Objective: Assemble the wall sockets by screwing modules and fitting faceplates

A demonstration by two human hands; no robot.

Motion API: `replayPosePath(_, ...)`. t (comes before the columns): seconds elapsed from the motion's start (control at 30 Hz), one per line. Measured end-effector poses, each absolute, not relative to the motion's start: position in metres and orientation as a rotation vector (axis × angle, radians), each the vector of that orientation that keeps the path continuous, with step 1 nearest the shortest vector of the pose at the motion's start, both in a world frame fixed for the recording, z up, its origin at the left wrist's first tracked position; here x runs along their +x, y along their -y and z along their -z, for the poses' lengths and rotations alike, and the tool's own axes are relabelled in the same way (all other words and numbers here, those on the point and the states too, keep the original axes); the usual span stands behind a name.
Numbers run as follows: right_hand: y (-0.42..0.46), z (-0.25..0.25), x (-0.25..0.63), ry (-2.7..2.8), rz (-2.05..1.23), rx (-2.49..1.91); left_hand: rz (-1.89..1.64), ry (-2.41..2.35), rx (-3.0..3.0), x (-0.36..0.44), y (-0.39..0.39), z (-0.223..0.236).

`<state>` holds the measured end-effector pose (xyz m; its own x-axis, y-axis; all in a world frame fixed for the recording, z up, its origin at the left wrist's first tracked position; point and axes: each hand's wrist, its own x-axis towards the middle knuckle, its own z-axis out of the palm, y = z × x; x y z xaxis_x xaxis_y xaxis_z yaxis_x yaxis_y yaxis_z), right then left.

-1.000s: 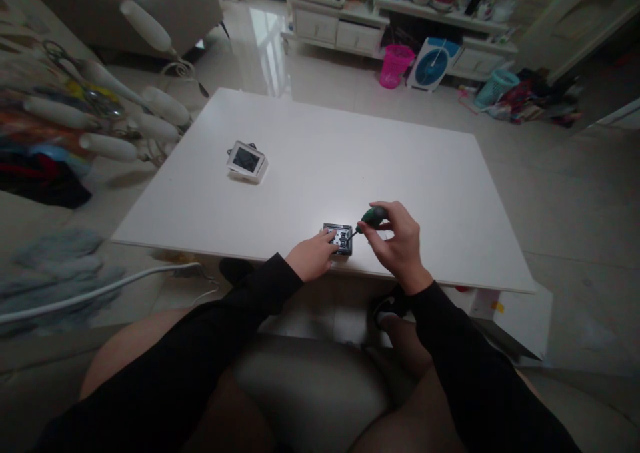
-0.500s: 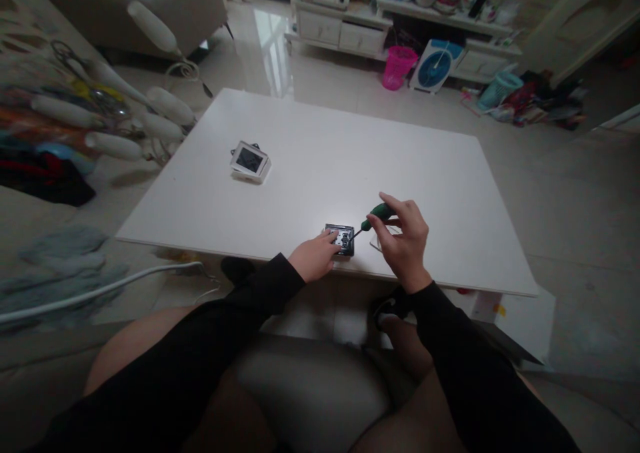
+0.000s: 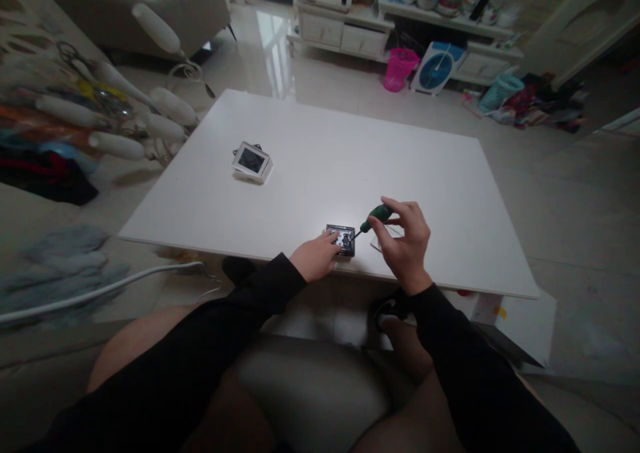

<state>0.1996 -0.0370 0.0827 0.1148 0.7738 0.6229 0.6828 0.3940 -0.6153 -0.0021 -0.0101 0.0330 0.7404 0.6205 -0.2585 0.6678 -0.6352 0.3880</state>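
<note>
Near the front edge of the white table (image 3: 320, 146) lies a small square device (image 3: 346, 242), black-edged with a silvery metal face. My left hand (image 3: 316, 255) grips it from the left, fingers over its face. A green-handled screwdriver (image 3: 373, 218) is pinched between the thumb and fingers of my right hand (image 3: 407, 243). Its shaft slants down to the left, with the tip at the device's right part; exact contact is too small to tell. Partly behind my right hand, a thin white frame-like piece (image 3: 377, 243) lies on the table.
A white box with a dark panel on top (image 3: 251, 162) sits at the table's left. Beyond the table stand a pink basket (image 3: 400, 69), a blue-and-white fan (image 3: 437, 69) and a low cabinet (image 3: 340, 36). A white-armed lamp-like fixture (image 3: 165, 106) stands close to the left edge.
Almost nothing differs. The whole view has shifted slightly, and both hands keep their hold on the device and the screwdriver.
</note>
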Motion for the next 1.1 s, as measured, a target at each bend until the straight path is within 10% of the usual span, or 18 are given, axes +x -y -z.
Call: replayPosePath(1.1,0.032,-0.078,0.202,1.625,0.030,-1.239,0.099,-0.983,2.500,-0.003,0.012,-0.030)
